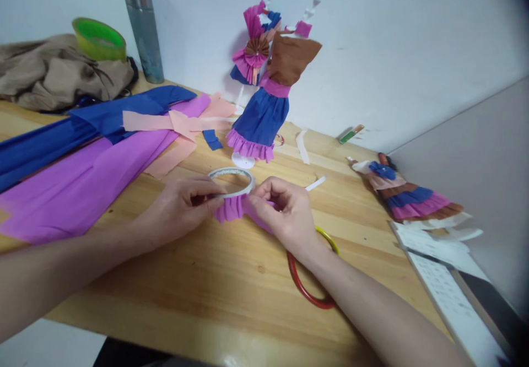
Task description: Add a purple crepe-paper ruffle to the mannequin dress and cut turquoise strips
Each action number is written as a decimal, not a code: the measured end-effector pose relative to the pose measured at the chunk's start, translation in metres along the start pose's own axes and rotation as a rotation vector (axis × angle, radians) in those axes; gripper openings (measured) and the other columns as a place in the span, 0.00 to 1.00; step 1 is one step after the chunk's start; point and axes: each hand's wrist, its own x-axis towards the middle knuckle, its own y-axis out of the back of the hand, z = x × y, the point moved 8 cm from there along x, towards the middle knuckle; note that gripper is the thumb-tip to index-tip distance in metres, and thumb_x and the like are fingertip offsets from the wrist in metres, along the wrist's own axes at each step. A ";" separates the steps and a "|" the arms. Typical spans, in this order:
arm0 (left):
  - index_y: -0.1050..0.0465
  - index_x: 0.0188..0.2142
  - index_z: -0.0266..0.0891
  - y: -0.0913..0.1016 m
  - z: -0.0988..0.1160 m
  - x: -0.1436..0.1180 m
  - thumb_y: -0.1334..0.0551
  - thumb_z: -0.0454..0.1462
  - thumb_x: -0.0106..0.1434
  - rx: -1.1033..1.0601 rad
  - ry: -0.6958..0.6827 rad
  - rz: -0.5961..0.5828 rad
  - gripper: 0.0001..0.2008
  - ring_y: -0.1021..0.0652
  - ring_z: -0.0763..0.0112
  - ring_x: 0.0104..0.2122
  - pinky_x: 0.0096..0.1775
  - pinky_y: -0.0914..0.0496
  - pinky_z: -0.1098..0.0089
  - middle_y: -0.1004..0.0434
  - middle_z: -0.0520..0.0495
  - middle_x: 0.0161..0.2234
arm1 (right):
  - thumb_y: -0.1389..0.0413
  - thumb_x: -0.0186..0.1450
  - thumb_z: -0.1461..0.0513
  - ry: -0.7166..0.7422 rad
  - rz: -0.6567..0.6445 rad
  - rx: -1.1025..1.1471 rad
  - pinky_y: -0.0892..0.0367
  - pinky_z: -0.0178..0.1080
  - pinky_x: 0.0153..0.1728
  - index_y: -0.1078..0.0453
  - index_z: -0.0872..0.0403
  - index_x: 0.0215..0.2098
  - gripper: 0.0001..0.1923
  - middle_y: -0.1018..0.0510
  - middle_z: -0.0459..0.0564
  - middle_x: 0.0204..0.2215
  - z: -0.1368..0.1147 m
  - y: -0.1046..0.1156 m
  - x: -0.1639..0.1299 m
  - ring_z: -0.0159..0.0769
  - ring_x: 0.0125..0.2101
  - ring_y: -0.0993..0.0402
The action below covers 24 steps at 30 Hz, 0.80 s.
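Observation:
Above the wooden table (223, 295), my left hand (177, 207) is closed, pinching the near edge of a roll of tape (250, 182) together with the end of a purple crepe paper strip (228, 210). The strip is gathered into small pleats along the tape's front edge. My right hand (287, 212) is closed too, thumb and forefinger pinching the same strip at the roll's right side. Its loose tail hangs below the right fingers. Scissors (308, 292) with red and yellow handles lie partly hidden under my right wrist.
Behind the roll stands a paper dress on a stand (264, 113). Blue crepe paper (41, 141) and purple crepe paper (103, 174) cover the left side. A flask (144, 36) and wide tape (101, 39) are at back left. Another paper dress (413, 193) and a keyboard (446, 279) lie right.

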 end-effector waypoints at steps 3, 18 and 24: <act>0.19 0.38 0.41 0.002 0.000 0.001 0.39 0.38 0.64 0.008 -0.004 0.016 0.09 0.20 0.64 0.37 0.37 0.26 0.67 0.18 0.46 0.35 | 0.44 0.56 0.59 0.028 0.014 -0.019 0.48 0.32 0.18 0.35 0.54 0.21 0.09 0.36 0.41 0.15 -0.004 0.002 0.000 0.26 0.17 0.45; 0.19 0.36 0.37 0.008 0.019 -0.001 0.39 0.35 0.64 0.126 -0.112 0.066 0.09 0.22 0.70 0.31 0.30 0.30 0.72 0.19 0.46 0.32 | 0.44 0.58 0.62 0.112 -0.005 -0.094 0.47 0.32 0.18 0.30 0.55 0.24 0.06 0.34 0.41 0.16 -0.011 -0.005 -0.007 0.26 0.16 0.44; 0.19 0.37 0.39 0.008 0.019 -0.002 0.40 0.36 0.64 0.118 -0.094 0.064 0.09 0.22 0.69 0.31 0.30 0.29 0.72 0.19 0.47 0.33 | 0.43 0.57 0.62 0.128 0.067 -0.114 0.45 0.32 0.18 0.31 0.54 0.24 0.06 0.32 0.41 0.15 -0.011 0.002 -0.006 0.26 0.16 0.43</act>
